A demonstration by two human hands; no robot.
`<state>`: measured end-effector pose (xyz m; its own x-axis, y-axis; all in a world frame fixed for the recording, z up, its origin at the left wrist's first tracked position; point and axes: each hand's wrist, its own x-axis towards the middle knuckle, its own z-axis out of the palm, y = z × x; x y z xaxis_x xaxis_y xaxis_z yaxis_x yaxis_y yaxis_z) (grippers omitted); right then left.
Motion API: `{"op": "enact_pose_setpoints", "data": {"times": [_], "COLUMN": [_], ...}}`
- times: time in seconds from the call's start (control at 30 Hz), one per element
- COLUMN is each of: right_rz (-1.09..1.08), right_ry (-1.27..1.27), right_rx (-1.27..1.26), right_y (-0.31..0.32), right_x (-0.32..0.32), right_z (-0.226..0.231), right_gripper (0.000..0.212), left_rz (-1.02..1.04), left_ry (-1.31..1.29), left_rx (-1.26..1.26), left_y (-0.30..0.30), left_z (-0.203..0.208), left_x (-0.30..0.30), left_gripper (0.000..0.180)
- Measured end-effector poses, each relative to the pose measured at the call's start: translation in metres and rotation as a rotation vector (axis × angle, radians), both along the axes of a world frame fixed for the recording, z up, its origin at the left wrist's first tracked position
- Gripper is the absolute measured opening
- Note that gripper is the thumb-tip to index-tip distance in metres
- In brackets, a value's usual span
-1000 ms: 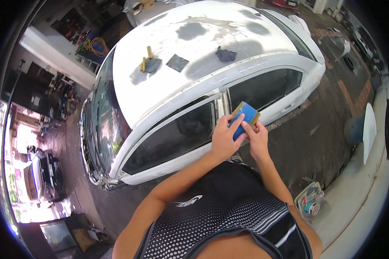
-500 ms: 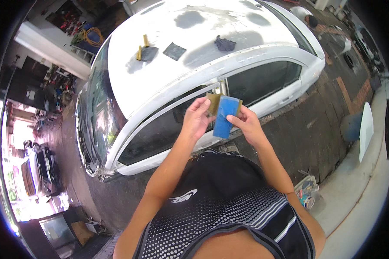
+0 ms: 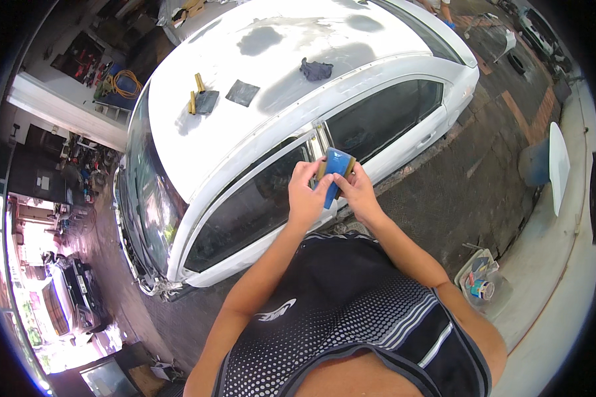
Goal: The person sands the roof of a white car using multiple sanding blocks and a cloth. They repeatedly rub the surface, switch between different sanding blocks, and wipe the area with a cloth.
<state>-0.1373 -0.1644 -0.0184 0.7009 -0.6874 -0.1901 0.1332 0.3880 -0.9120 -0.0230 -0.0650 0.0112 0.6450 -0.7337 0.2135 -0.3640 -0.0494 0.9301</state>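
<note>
In front of my waist, beside the white car [image 3: 179, 144], both hands grip a flat blue sanding block [image 3: 338, 159] backed by olive-brown sandpaper [image 3: 322, 170]. My left hand [image 3: 306, 196] pinches the left edge, thumb on the blue face. From the other side my right hand [image 3: 359, 193] presses its thumb on the blue face too, with fingers behind at the paper's right edge. The sandpaper shows along both sides of the block. What the fingers do behind it is hidden.
On the car roof lie a dark square sheet [image 3: 243, 93], a dark crumpled cloth [image 3: 316, 69], and yellow strips [image 3: 199, 83] by another dark sheet [image 3: 207, 102]. A tray [image 3: 489, 270] with a can stands to my right, near a blue drum [image 3: 535, 163]. Another person [image 3: 437, 6] is far right.
Both hands have come closer together around the block. The sandpaper now sits tighter along its sides, and my left thumb has moved onto the blue face. The view has shifted slightly.
</note>
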Motion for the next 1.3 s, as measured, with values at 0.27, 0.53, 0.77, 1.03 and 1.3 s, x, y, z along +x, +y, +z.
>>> {"op": "enact_pose_setpoints", "data": {"times": [0.27,0.53,0.77,1.03,1.3], "right_rz": [0.05,0.041,0.08,0.112,0.133], "right_ry": [-0.05,-0.041,0.139,0.013,0.004], "right_rx": [0.209,0.312,0.226,0.229,0.307], "right_y": [0.006,0.006,0.008,0.004,0.012], "right_x": [-0.005,-0.007,-0.007,-0.01,-0.005], "right_z": [0.004,-0.006,-0.011,-0.022,-0.013], "right_gripper": [0.033,0.03,0.038,0.037,0.04], "left_rz": [-0.02,-0.14,-0.053,0.055,-0.089], "left_ry": [-0.527,-0.456,-0.584,-0.264,-0.29], "left_rx": [0.004,0.088,0.152,0.016,0.165], "left_y": [0.005,0.01,0.014,0.017,0.03], "left_z": [-0.015,-0.032,-0.031,-0.017,-0.025], "left_x": [-0.016,-0.011,-0.028,-0.025,0.0], "left_gripper": [0.045,0.06,0.05,0.072,0.078]}}
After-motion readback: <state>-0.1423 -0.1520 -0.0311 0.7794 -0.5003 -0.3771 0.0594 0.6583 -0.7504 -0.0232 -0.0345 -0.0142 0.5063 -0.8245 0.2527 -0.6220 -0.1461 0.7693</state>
